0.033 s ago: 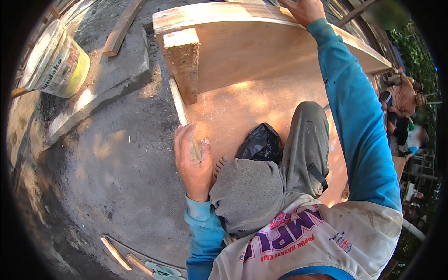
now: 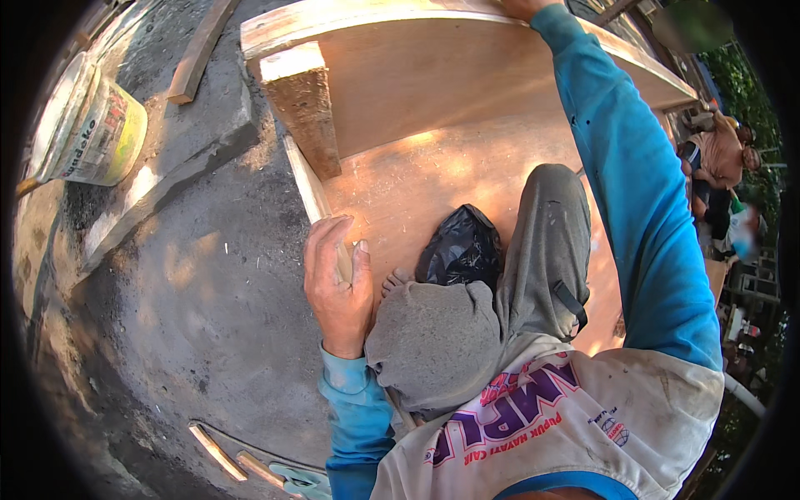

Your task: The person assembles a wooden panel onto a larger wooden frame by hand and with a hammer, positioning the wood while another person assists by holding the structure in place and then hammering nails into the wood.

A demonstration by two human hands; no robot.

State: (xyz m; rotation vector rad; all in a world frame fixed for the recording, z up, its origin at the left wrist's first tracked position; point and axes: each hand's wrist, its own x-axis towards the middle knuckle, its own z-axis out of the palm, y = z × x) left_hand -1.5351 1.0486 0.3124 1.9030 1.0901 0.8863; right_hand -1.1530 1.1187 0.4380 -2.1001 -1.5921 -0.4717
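Note:
My left hand [image 2: 337, 287] grips a thin wooden batten [image 2: 307, 179] along the left edge of a plywood sheet [image 2: 392, 192], thumb on the inner side and fingers outside. Across the far side of the sheet stands an upright plywood panel [image 2: 442, 92] with a pale timber top edge. A short wood block [image 2: 304, 112] stands in its left corner. My right hand [image 2: 531, 7] is at the panel's top edge, cut off by the picture's border, so its fingers are hidden. A black plastic bag [image 2: 461, 246] lies on the sheet beside my bare foot.
A white and yellow bucket [image 2: 104, 133] stands at the far left beside a concrete ledge [image 2: 167, 187]. Beyond it lies a timber piece [image 2: 200, 54]. Small wood offcuts [image 2: 218, 452] lie on the grey floor at lower left. People [image 2: 718, 158] sit at the far right.
The whole view has shifted slightly. The upright panel and block appear farther left, and my right hand has slipped partly past the top border. My left hand keeps hold of the batten.

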